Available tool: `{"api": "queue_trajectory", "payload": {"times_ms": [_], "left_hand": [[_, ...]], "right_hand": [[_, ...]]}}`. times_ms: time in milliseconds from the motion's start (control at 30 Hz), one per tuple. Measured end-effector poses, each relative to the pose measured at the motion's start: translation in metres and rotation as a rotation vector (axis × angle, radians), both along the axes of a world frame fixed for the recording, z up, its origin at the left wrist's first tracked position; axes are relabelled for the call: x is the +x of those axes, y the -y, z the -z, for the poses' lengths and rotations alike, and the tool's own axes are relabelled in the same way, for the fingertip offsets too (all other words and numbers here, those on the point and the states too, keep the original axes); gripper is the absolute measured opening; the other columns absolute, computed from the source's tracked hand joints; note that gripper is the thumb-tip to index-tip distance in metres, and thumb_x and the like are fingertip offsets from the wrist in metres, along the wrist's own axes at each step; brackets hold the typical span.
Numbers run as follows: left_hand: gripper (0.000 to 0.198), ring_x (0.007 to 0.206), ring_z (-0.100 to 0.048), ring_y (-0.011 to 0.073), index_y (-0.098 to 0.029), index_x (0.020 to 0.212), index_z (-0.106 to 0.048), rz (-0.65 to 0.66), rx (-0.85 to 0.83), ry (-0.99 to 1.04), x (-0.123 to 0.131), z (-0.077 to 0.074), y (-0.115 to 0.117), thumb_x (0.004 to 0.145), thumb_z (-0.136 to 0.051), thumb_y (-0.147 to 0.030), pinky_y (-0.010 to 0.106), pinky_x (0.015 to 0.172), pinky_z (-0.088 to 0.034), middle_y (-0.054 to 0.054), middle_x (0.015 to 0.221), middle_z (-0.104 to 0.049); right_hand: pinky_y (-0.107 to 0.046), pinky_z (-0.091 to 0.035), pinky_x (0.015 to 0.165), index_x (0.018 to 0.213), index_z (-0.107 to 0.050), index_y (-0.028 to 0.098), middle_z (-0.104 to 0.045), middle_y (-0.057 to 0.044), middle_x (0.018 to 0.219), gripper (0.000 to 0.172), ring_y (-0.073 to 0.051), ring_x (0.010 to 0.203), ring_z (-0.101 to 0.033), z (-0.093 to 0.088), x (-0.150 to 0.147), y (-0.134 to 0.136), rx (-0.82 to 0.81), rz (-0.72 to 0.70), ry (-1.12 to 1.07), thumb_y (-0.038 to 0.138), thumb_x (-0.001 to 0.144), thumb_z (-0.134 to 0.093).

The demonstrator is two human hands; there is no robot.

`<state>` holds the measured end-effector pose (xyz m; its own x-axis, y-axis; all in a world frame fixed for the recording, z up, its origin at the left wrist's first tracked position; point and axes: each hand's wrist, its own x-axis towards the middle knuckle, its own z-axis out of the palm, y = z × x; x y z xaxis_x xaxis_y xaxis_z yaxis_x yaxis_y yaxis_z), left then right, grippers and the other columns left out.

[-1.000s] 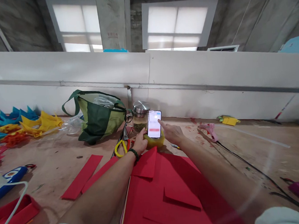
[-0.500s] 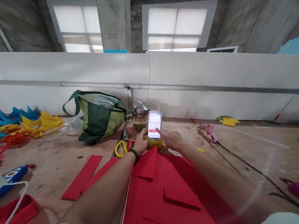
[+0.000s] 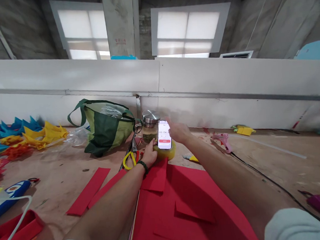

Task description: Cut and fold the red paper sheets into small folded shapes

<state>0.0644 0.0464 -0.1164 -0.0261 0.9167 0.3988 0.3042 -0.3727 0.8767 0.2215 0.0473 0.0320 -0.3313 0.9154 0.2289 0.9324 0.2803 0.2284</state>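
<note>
A phone [image 3: 164,135] with a lit screen showing running digits leans upright against a glass jar with a metal lid [image 3: 150,116], on a yellow tape roll [image 3: 169,152]. My left hand [image 3: 149,154] is at the phone's lower left, a finger touching the roll near its edge; whether it grips anything is unclear. My right hand [image 3: 178,130] is raised at the phone's right edge, its fingers partly blurred against the screen. Below lie a red sheet stack [image 3: 162,219] and loose red pieces [image 3: 88,190].
Yellow-handled scissors [image 3: 129,160] and a green bag [image 3: 107,127] are left of the jar. A cutter [image 3: 191,158] lies under my right forearm. Farther right are a pink glue gun [image 3: 224,143] and its cord. Colored paper shapes [image 3: 46,133] sit at left.
My right hand has moved up from the red button on the screen to the phone's upper right side. The cutter shows more fully. The left hand has barely moved.
</note>
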Motion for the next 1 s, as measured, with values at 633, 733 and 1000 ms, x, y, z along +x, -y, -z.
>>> {"api": "queue_trajectory", "payload": {"times_ms": [633, 733, 1000], "left_hand": [[0.009, 0.086, -0.063, 0.0225, -0.018, 0.088, -0.068, 0.348, 0.271, -0.597, 0.038, -0.117, 0.117, 0.082, -0.065, -0.023, 0.040, 0.083, -0.050, 0.005, 0.091, -0.068], [0.010, 0.069, -0.061, 0.0233, -0.020, 0.063, -0.066, 0.508, 0.230, -0.769, 0.053, -0.104, 0.179, 0.065, -0.071, -0.012, 0.035, 0.072, -0.049, 0.006, 0.069, -0.066], [0.023, 0.110, -0.057, 0.0239, -0.025, 0.104, -0.069, 0.468, -0.020, -0.796, 0.025, -0.057, 0.252, 0.090, -0.051, -0.024, 0.034, 0.095, -0.043, 0.009, 0.124, -0.062]], "right_hand": [[-0.032, -0.048, 0.076, 0.111, -0.066, 0.025, -0.067, -0.008, 0.107, 0.024, -0.025, 0.098, -0.060, 0.078, 0.083, 0.231, -0.305, -0.289, -0.206, 0.030, 0.089, -0.059], [-0.032, -0.048, 0.073, 0.104, -0.068, 0.022, -0.069, -0.009, 0.100, 0.019, -0.023, 0.091, -0.061, 0.090, 0.083, 0.234, -0.232, -0.321, -0.163, 0.022, 0.092, -0.054], [-0.033, -0.048, 0.083, 0.101, -0.069, 0.023, -0.068, -0.008, 0.107, 0.021, -0.021, 0.097, -0.059, 0.100, 0.097, 0.252, -0.227, -0.397, -0.405, 0.022, 0.094, -0.050]]}}
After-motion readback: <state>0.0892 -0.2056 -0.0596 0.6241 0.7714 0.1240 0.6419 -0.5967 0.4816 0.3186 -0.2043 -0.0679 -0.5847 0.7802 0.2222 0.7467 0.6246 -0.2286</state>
